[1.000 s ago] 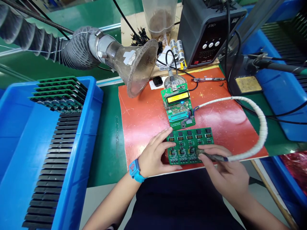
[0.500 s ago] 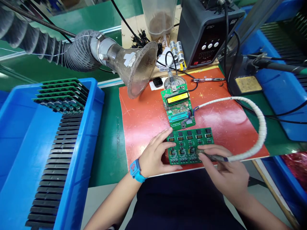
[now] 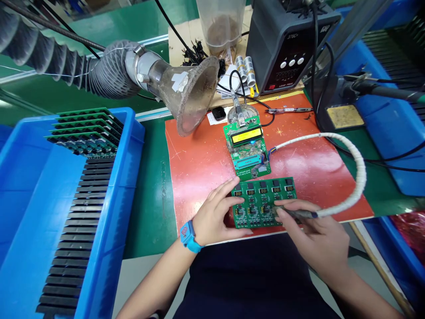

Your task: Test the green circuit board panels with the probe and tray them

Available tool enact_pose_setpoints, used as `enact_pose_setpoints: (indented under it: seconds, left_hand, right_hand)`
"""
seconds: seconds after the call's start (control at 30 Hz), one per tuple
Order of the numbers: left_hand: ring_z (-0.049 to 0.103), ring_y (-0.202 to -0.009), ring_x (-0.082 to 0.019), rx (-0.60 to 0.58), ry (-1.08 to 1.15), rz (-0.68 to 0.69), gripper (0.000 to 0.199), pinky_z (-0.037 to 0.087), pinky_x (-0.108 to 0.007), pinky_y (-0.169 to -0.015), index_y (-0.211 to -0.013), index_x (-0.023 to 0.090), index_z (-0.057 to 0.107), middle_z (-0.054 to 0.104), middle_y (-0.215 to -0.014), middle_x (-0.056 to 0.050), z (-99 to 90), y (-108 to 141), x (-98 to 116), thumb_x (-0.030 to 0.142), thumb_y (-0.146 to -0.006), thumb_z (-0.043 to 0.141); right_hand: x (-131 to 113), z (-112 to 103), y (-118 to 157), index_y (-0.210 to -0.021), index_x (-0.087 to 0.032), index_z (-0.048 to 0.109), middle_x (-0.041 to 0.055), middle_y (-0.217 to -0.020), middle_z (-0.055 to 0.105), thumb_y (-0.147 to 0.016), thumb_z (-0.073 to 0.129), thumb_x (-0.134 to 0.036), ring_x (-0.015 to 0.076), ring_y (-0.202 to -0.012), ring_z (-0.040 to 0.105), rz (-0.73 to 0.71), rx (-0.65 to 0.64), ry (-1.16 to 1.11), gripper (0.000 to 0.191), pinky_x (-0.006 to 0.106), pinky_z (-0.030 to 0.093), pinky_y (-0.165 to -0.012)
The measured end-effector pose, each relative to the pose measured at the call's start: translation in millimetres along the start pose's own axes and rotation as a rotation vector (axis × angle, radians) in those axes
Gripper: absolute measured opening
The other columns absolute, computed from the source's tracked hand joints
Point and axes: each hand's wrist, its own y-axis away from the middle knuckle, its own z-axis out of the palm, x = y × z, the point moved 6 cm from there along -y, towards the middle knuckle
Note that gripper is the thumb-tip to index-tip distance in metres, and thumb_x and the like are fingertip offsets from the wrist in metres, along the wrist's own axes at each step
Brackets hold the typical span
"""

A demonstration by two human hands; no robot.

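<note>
A green circuit board with several two-digit displays lies flat on the red mat. My left hand grips its left end, fingers on the top face and thumb along the near edge. In my right hand is a dark pen-like probe, pinched between thumb and fingers. Its tip meets the board right of the middle, partly hidden by my fingertips. A white-wrapped cable loops from the probe to a programmer board just beyond, which has a lit yellow screen and a teal socket.
At left stands a blue bin with black slots and several upright boards. A fume funnel hangs over the mat. A soldering station stands at the back, with a yellow sponge at right.
A blue light has come on below the programmer's screen. My right hand and the probe's rear have shifted slightly, and the cable loop has moved a little left. My left hand stays put.
</note>
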Motion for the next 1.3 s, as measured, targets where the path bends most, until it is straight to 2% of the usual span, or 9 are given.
enact_pose_setpoints:
  seconds: [0.13,0.3,0.43,0.6,0.9,1.3]
  left_hand:
    - [0.041,-0.139,-0.034,-0.007,0.011,-0.005,0.068,0.044,-0.054,-0.105,-0.125,0.021,0.048,0.041,-0.149,-0.021,0.5,0.0,-0.7,0.054,-0.072,0.077]
    - [0.041,-0.139,-0.034,-0.008,0.016,-0.005,0.069,0.044,-0.054,-0.106,-0.124,0.021,0.048,0.04,-0.149,-0.021,1.0,0.2,-1.2,0.053,-0.072,0.078]
    - [0.042,-0.139,-0.034,-0.008,0.005,-0.007,0.069,0.045,-0.054,-0.105,-0.123,0.02,0.048,0.041,-0.148,-0.021,0.8,0.3,-0.9,0.054,-0.071,0.078]
    - [0.042,-0.138,-0.035,-0.016,-0.003,-0.018,0.068,0.046,-0.054,-0.103,-0.123,0.021,0.048,0.041,-0.148,-0.021,0.5,-0.3,-0.7,0.055,-0.072,0.077]
    - [0.042,-0.138,-0.035,-0.017,-0.004,-0.013,0.067,0.046,-0.054,-0.104,-0.122,0.02,0.049,0.041,-0.148,-0.022,0.6,-0.6,-0.6,0.053,-0.072,0.078]
    - [0.044,-0.137,-0.034,-0.008,-0.022,-0.003,0.066,0.048,-0.053,-0.103,-0.12,0.019,0.049,0.043,-0.146,-0.023,0.1,-1.0,0.3,0.055,-0.072,0.077]
  right_hand:
    - [6.4,-0.5,2.2,-0.1,-0.023,0.062,0.0041,-0.098,0.072,-0.085,0.068,-0.017,0.0177,-0.085,0.071,0.021,-0.034,-0.06,0.017,0.032,0.061,-0.079]
    - [7.4,0.3,3.3,-0.101,-0.023,0.062,0.0042,-0.099,0.072,-0.085,0.067,-0.015,0.017,-0.087,0.07,0.014,-0.055,-0.092,0.018,0.03,0.06,-0.08]
    - [3.3,2.0,0.1,-0.099,-0.023,0.062,0.0043,-0.097,0.072,-0.085,0.067,-0.015,0.0171,-0.086,0.07,0.003,-0.044,-0.069,0.017,0.03,0.061,-0.078]
    - [-0.7,1.1,-3.7,-0.092,-0.023,0.062,0.0037,-0.09,0.073,-0.084,0.069,-0.018,0.016,-0.074,0.07,-0.008,0.002,0.001,0.012,0.028,0.061,-0.068]
    - [7.1,0.2,-1.5,-0.098,-0.023,0.064,0.0043,-0.097,0.072,-0.087,0.066,-0.019,0.0165,-0.076,0.072,0.044,-0.073,-0.075,0.012,0.03,0.062,-0.073]
    - [5.9,-1.0,-1.3,-0.098,-0.023,0.064,0.0039,-0.097,0.072,-0.087,0.066,-0.018,0.0165,-0.075,0.072,0.04,-0.069,-0.092,0.013,0.03,0.062,-0.074]
